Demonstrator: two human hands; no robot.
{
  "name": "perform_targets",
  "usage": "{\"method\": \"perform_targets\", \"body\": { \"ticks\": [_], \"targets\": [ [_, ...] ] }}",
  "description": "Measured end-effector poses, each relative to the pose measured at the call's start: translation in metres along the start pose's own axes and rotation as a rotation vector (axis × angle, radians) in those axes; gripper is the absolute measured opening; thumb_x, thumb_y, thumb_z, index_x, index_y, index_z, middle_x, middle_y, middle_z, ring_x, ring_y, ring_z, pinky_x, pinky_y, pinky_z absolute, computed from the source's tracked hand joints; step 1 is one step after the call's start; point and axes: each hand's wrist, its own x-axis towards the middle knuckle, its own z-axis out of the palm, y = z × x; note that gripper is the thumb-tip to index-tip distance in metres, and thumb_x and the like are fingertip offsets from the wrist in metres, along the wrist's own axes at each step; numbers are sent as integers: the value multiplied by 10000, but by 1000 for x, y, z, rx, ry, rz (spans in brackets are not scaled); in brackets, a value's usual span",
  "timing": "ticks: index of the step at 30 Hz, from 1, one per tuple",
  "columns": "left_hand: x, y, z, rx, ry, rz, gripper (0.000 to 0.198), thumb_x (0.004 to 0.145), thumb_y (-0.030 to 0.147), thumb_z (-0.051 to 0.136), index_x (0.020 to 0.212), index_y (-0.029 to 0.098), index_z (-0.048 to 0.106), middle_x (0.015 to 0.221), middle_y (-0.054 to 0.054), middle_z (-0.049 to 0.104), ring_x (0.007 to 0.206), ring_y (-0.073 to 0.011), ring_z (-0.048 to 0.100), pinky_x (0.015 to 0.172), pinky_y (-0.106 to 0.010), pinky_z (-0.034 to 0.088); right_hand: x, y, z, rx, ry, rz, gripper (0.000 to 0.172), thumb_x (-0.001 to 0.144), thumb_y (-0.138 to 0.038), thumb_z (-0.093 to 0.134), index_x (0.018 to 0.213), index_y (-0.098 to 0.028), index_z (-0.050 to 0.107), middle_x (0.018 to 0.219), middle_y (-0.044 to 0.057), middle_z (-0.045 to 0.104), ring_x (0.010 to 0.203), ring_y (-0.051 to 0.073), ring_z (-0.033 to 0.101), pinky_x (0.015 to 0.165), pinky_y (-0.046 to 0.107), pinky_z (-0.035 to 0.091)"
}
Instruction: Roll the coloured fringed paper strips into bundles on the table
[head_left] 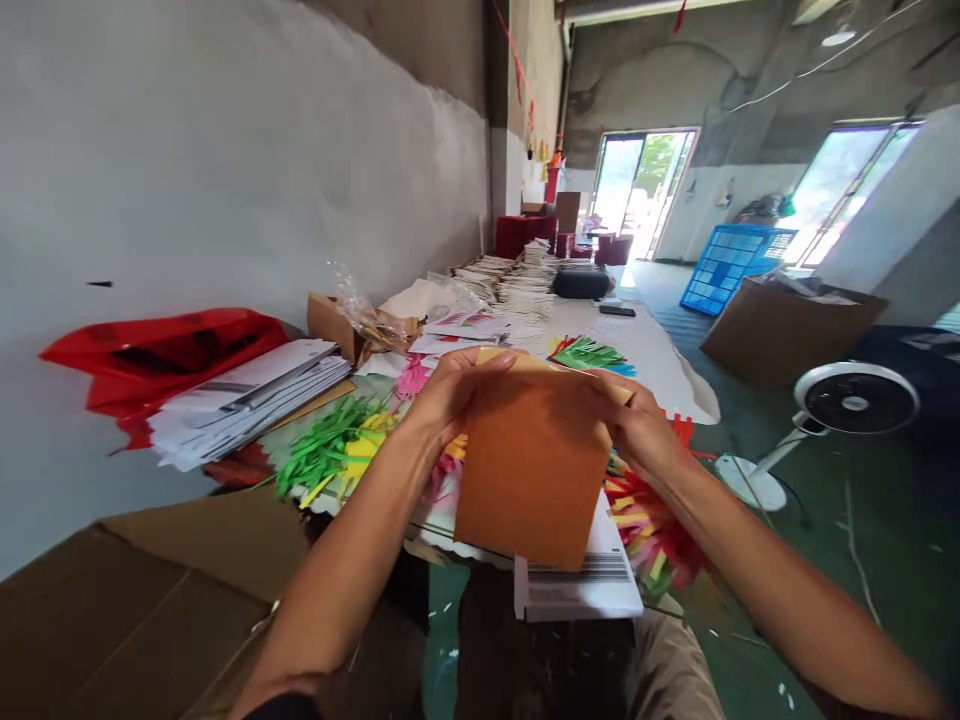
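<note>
A brown kraft paper envelope hangs upright between my hands, its upper edge toward the far side. My left hand grips its upper left corner, fingers partly hidden behind the paper. At the upper right corner my right hand pinches the edge. Below it, a white printed stack with dark stripes juts over the near table edge, partly covered by the envelope. Fringed paper strips lie around: green and yellow ones left of my left arm, red and yellow ones under my right forearm.
White printed sheets are piled at the left beside a red plastic bag. Long paper stacks, a black case and a phone sit farther back. An open cardboard box stands near left; a fan stands right.
</note>
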Motion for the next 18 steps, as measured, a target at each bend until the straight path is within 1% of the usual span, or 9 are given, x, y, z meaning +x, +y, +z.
{"method": "perform_targets", "body": {
  "ticks": [2, 4, 6, 9, 11, 13, 15, 18],
  "targets": [
    [5, -2, 12, 3, 4, 38, 439, 613, 416, 968, 913, 139, 807, 800, -64, 786, 634, -162, 690, 574, -234, 523, -8, -13, -16, -88, 8, -94, 428, 807, -448, 824, 1196, -289, 746, 1248, 48, 764, 1137, 259, 704, 946, 381, 584],
    [5, -3, 22, 41, 6, 90, 421, 652, 438, 945, 931, 153, 810, 788, -49, 782, 612, -153, 678, 552, -228, 502, -17, -27, -29, -195, 18, -198, 465, 850, -432, 796, 1287, -306, 703, 1375, 50, 708, 1221, 250, 672, 1030, 407, 560],
    [2, -4, 31, 88, 13, 132, 408, 680, 451, 924, 941, 159, 809, 774, -39, 774, 601, -149, 669, 542, -227, 488, -25, -38, -38, -330, 36, -286, 446, 893, -426, 767, 1315, -307, 686, 1406, 52, 685, 1232, 234, 664, 1080, 426, 533],
    [-4, -5, 43, 137, 29, 173, 398, 701, 457, 904, 941, 155, 805, 769, -37, 764, 609, -152, 670, 543, -229, 486, -35, -47, -43, -579, 88, -417, 380, 927, -395, 748, 1293, -299, 706, 1326, 46, 722, 1161, 218, 687, 1067, 433, 533],
    [-8, -5, 48, 150, 25, 187, 396, 712, 456, 893, 948, 151, 804, 768, -38, 757, 614, -148, 668, 549, -227, 488, -39, -47, -41, -702, 152, -506, 305, 939, -360, 744, 1237, -295, 739, 1225, 34, 764, 1091, 209, 710, 999, 413, 559],
    [-11, -6, 52, 159, 16, 188, 391, 714, 457, 889, 937, 147, 805, 750, -35, 742, 599, -139, 653, 543, -226, 482, -43, -46, -39, -767, 213, -578, 220, 953, -330, 737, 1167, -293, 769, 1137, 22, 796, 1032, 200, 731, 932, 390, 576],
    [-14, -7, 54, 177, 11, 205, 371, 712, 457, 890, 893, 145, 802, 704, -25, 713, 568, -122, 620, 522, -219, 456, -47, -43, -37, -806, 257, -631, 153, 964, -307, 732, 1107, -297, 786, 1078, 9, 817, 988, 194, 751, 898, 378, 583],
    [-18, -12, 56, 202, -6, 264, 320, 732, 450, 876, 830, 154, 800, 653, -11, 675, 548, -109, 584, 508, -215, 429, -52, -40, -36, -873, 301, -715, 112, 968, -268, 731, 1054, -301, 794, 1022, -7, 833, 920, 188, 775, 858, 374, 585]
  ]
}}
